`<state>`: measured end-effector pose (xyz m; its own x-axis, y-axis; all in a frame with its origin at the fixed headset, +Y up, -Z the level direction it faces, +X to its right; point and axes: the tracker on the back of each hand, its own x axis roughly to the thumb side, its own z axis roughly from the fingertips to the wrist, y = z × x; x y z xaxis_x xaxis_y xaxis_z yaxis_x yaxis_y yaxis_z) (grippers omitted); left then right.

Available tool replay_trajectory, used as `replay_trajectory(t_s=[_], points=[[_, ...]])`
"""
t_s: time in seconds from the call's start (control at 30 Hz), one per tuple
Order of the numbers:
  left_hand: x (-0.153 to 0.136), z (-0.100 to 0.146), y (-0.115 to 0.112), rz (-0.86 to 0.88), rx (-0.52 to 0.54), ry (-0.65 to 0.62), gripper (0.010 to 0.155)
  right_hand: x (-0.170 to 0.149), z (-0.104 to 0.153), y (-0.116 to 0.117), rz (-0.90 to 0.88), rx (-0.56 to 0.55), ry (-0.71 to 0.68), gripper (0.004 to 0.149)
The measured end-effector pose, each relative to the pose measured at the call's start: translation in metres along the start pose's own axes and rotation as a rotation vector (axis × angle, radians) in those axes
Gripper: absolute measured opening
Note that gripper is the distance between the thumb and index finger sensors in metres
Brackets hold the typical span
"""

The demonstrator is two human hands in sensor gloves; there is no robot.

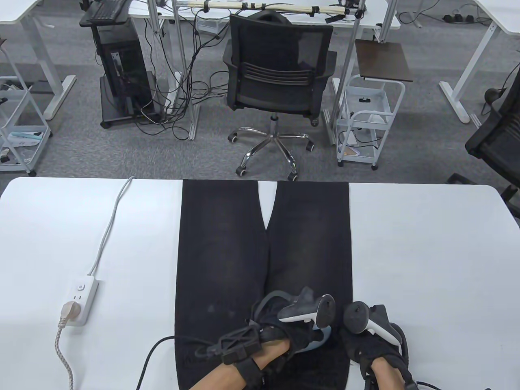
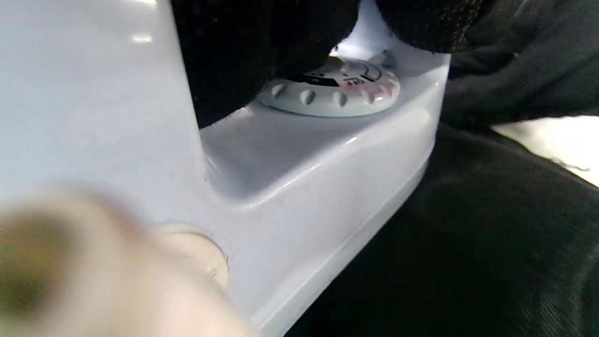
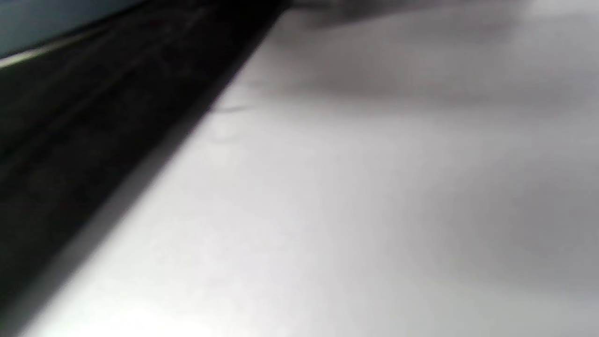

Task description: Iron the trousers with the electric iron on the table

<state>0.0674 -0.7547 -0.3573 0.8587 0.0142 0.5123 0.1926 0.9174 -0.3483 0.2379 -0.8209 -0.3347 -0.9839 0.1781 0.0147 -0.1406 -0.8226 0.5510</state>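
Note:
Black trousers [image 1: 223, 260] lie flat on the white table [image 1: 426, 264], legs pointing away from me. My left hand [image 1: 298, 335] reaches across to the right trouser leg near the waist and grips the handle of a pale blue electric iron [image 1: 321, 338], which sits sole-down on the cloth. The left wrist view shows the iron's body [image 2: 290, 159], its temperature dial [image 2: 332, 89] and my gloved fingers [image 2: 252, 51] wrapped round the handle. My right hand [image 1: 359, 345] rests on the trousers' right edge beside the iron; its fingers are mostly hidden. The right wrist view is blurred: trouser edge [image 3: 70, 140] and tabletop [image 3: 374, 210].
A white power strip [image 1: 80, 298] lies at the left of the table with a beige plug [image 1: 70, 312] and braided cord in it. A black glove cable [image 1: 148, 359] trails near the front edge. Beyond the table stand an office chair [image 1: 278, 77] and a white trolley [image 1: 367, 118].

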Motion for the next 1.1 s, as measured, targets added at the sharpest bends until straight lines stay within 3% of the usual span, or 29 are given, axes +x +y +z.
replay_trajectory(t_s=[0.1, 0.2, 0.33, 0.5, 0.8, 1.1], points=[[-0.008, -0.018, 0.008, 0.0, 0.056, 0.048, 0.056, 0.0, 0.0, 0.0, 0.001, 0.004, 0.001, 0.07], [-0.024, -0.043, 0.018, 0.061, 0.016, 0.108, 0.056, 0.002, 0.0, 0.0, 0.012, 0.006, 0.008, 0.07], [-0.043, -0.077, 0.032, 0.057, 0.04, 0.209, 0.056, 0.003, -0.001, -0.001, 0.019, 0.011, 0.008, 0.071], [-0.066, -0.101, 0.043, 0.119, 0.043, 0.309, 0.056, 0.004, -0.001, 0.0, 0.026, 0.019, 0.002, 0.072], [-0.075, -0.097, 0.04, 0.188, 0.016, 0.317, 0.053, 0.004, -0.002, 0.0, 0.016, 0.021, -0.004, 0.073], [-0.039, -0.058, 0.025, 0.227, -0.106, 0.167, 0.052, 0.003, -0.002, 0.0, 0.006, 0.017, -0.012, 0.073]])
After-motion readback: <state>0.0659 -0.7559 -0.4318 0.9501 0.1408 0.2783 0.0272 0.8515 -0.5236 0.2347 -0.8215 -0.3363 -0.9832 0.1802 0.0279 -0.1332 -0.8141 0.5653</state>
